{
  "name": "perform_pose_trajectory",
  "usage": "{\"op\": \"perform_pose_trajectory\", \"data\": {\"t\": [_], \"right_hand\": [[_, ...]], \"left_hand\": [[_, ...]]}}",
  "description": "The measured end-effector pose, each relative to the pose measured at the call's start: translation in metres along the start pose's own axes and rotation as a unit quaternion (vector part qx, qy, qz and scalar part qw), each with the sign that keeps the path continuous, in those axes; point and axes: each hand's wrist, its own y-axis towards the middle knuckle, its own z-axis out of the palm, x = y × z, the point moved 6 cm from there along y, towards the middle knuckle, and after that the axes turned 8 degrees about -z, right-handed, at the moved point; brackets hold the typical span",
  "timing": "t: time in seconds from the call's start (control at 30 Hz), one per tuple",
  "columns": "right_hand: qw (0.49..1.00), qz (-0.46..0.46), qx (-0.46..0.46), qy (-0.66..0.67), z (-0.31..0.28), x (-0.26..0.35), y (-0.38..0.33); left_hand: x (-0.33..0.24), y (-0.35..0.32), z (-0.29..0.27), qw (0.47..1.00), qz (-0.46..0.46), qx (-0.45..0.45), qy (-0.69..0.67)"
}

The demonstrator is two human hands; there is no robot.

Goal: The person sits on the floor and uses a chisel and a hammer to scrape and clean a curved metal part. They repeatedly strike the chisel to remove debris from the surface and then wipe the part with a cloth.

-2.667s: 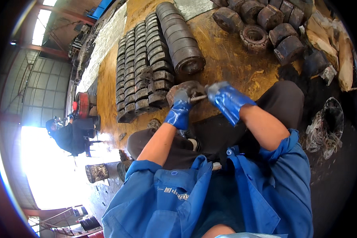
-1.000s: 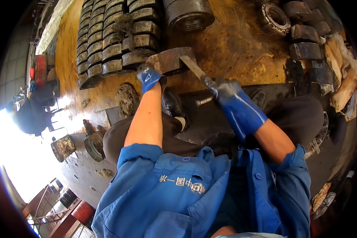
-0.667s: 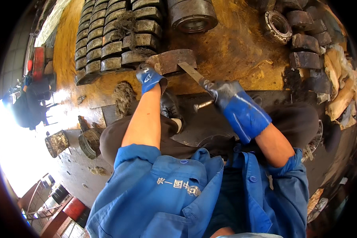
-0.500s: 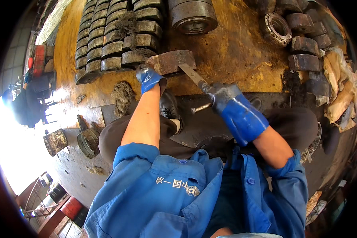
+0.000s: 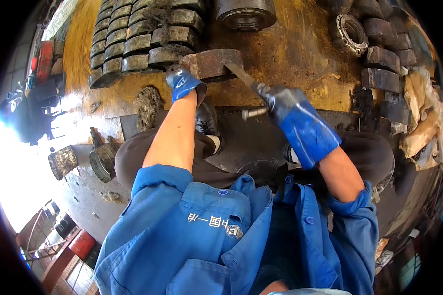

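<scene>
Toward the left of the yellow-brown board (image 5: 290, 64), rows of dark metal blocks (image 5: 137, 44) lie beyond a fibrous clump (image 5: 149, 107), and your gloved left hand (image 5: 183, 82) is at the left end of a rusty metal piece (image 5: 209, 64); I cannot tell whether that hand's fingers are apart or together. Over the piece's front, near its right end, you hold the tip of a flat blade (image 5: 240, 75), contact unclear, your gloved right hand (image 5: 288, 103) clamping its fingers around the other end while a bolt-like rod (image 5: 254, 113) juts from the fist; a metal ring (image 5: 337, 34) sits farther right.
</scene>
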Motion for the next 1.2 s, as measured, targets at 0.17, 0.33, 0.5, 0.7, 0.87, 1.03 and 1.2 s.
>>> {"op": "perform_pose_trajectory", "data": {"t": [0.17, 0.33, 0.5, 0.7, 0.87, 1.03, 1.2], "right_hand": [[0.983, 0.097, 0.090, -0.127, 0.008, 0.009, 0.036], [0.982, 0.175, 0.059, 0.027, -0.013, 0.021, 0.038], [0.985, 0.101, 0.055, -0.126, 0.005, 0.017, 0.046], [0.979, 0.164, 0.107, 0.055, 0.007, 0.015, 0.050], [0.955, 0.209, 0.209, -0.025, -0.016, 0.062, 0.067], [0.943, 0.050, 0.297, -0.141, 0.013, 0.079, 0.072], [0.892, 0.039, 0.369, -0.256, 0.018, 0.086, 0.092]], "left_hand": [[-0.013, -0.050, -0.071, 0.996, 0.013, -0.066, -0.062], [0.007, -0.059, -0.062, 0.988, -0.011, -0.079, -0.131], [-0.009, -0.063, -0.062, 0.991, 0.021, -0.094, -0.096], [-0.008, -0.058, -0.067, 0.992, 0.029, -0.103, -0.061], [-0.020, -0.043, -0.055, 0.988, 0.074, -0.134, 0.000], [0.022, 0.037, 0.075, 0.975, 0.000, -0.203, -0.094], [-0.005, 0.025, 0.053, 0.870, -0.020, -0.246, -0.427]]}}
